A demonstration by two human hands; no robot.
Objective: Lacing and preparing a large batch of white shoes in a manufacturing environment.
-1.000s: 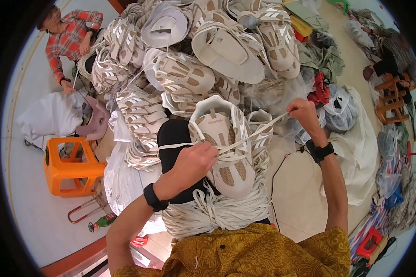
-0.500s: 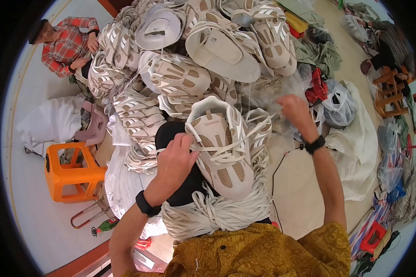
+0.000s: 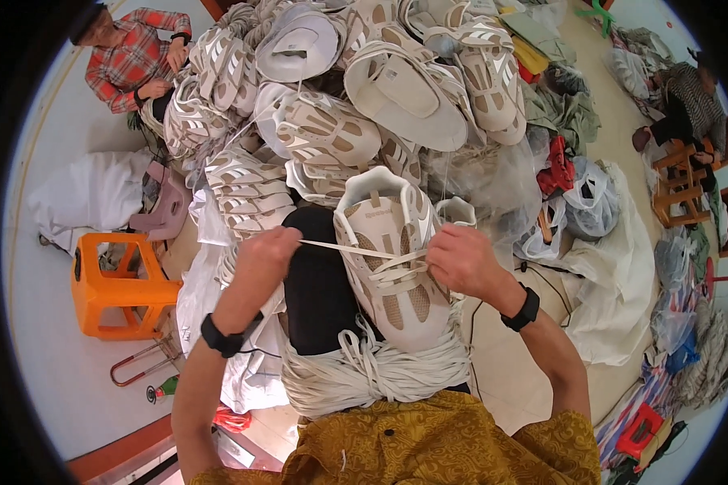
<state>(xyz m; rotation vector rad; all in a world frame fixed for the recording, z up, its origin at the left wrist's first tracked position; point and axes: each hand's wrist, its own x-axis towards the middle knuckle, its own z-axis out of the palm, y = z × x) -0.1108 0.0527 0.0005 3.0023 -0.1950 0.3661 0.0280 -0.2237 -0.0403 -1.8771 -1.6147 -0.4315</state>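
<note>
A: What does each grip have hold of?

B: The left hand (image 3: 263,250) is closed in a pinch on one end of a flat cream shoelace (image 3: 340,247). The right hand (image 3: 461,259) is closed too, its fingers curled on the other end of that lace at the shoe's side.

A: And the shoe?

B: A cream and tan mesh sneaker (image 3: 392,259) lies between the 2 hands on the person's lap, toe toward the body, the lace crossing its eyelets.

A: Around it?

B: A thick bundle of cream laces (image 3: 372,368) lies just below it. A heap of matching pale sneakers (image 3: 340,97) rises beyond. An orange plastic stool (image 3: 109,283) stands well to the left, and another person in a red plaid shirt (image 3: 133,61) sits further off.
</note>
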